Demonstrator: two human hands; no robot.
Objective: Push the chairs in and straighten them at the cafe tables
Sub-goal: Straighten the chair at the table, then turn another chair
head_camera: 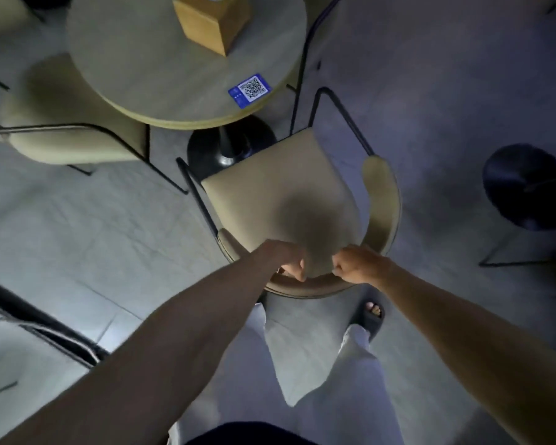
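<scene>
Beige padded chair (280,194), black-framed, stands skewed just ahead of the left hand (284,261) and right hand (358,264), short of the round table (142,75).

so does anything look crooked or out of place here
Yes: the chair, gripped at its backrest by the left hand and right hand, stands clear of the round table, its seat turned at an angle to it.

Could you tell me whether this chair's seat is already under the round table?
No, the seat shows whole, clear of the table rim.
</scene>
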